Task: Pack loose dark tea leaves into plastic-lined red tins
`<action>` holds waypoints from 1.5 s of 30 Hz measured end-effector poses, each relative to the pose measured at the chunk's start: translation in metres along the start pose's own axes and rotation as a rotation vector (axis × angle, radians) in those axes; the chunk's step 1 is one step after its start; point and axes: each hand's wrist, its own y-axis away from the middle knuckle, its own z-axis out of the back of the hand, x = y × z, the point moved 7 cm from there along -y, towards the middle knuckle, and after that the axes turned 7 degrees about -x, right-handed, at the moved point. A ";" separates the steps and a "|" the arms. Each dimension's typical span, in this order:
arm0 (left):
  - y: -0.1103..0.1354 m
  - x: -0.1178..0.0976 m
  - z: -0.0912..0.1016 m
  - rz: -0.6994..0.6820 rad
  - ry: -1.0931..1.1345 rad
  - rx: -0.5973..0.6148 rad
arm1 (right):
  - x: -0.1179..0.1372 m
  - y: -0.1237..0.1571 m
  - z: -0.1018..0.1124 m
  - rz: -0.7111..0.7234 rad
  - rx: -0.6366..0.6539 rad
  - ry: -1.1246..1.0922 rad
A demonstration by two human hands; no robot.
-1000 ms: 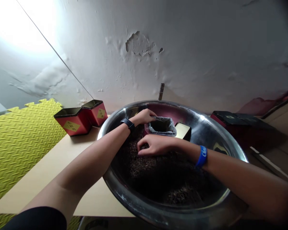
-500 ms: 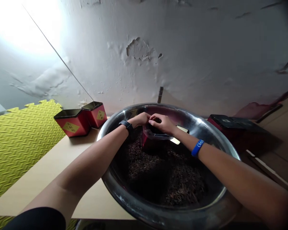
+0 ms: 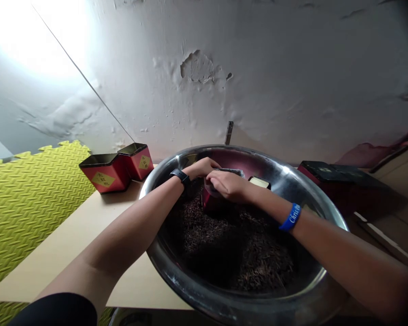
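Observation:
A large steel bowl (image 3: 170, 271) holds a heap of dark loose tea leaves (image 3: 245, 253). A red tin lined with a clear plastic bag (image 3: 213, 203) stands in the leaves at the bowl's far side. My left hand (image 3: 202, 166), with a black watch on the wrist, grips the tin's far left rim. My right hand (image 3: 226, 184), with a blue wristband, is curled over the tin's near rim and hides its mouth. Whether the right hand holds leaves is hidden.
Two red tins with black rims (image 3: 114, 170) stand on the pale tabletop (image 3: 81, 240) to the left. A gold-topped tin (image 3: 259, 182) leans inside the bowl. A dark red box (image 3: 340, 179) lies at the right. Yellow foam mat (image 3: 23, 194) at the left, peeling wall behind.
My right hand lifted from the leaves to the top of the tin, then slid back over its near rim. The left hand has kept its hold on the tin.

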 end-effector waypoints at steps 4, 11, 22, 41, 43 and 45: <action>0.001 -0.001 0.002 0.030 -0.036 -0.024 | 0.041 0.003 -0.022 0.166 0.089 -0.056; -0.004 0.005 0.001 0.032 -0.056 -0.022 | 0.061 0.057 -0.127 0.117 0.931 -0.140; -0.005 0.004 -0.001 0.028 -0.065 -0.011 | 0.066 0.058 -0.140 0.205 0.817 -0.093; -0.004 0.001 0.000 -0.004 -0.121 -0.019 | 0.052 0.007 -0.032 -0.113 0.333 -0.606; -0.005 0.002 0.000 -0.004 -0.137 -0.020 | 0.050 0.006 -0.024 -0.148 0.311 -0.646; -0.005 0.000 -0.001 -0.014 -0.139 -0.017 | 0.050 0.006 -0.021 -0.180 0.312 -0.680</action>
